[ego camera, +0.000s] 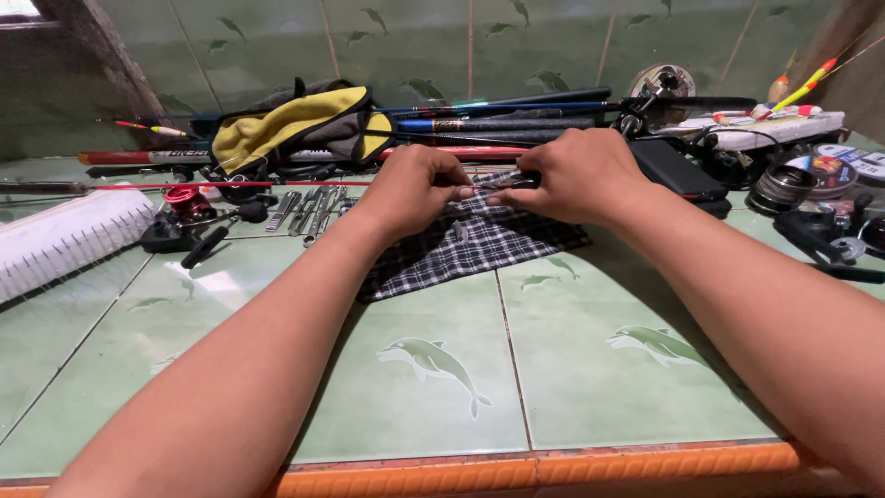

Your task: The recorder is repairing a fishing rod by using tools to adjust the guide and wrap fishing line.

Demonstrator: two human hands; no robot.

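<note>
Two hands: left hand point(417, 189) and right hand point(572, 175) pinch one small dark tool point(505, 183) between them; checked cloth point(470, 244) beneath, metal tools point(309, 210) left of both.

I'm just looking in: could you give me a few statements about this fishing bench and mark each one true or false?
1. Both hands meet over a checked cloth. True.
2. The left hand rests flat on the tiles. False: it pinches a small thing together with the right hand.
3. A yellow-lined bag lies behind the hands. True.
4. The rods stand upright. False: they lie flat along the wall.
5. The tiles show dolphins. True.
</note>
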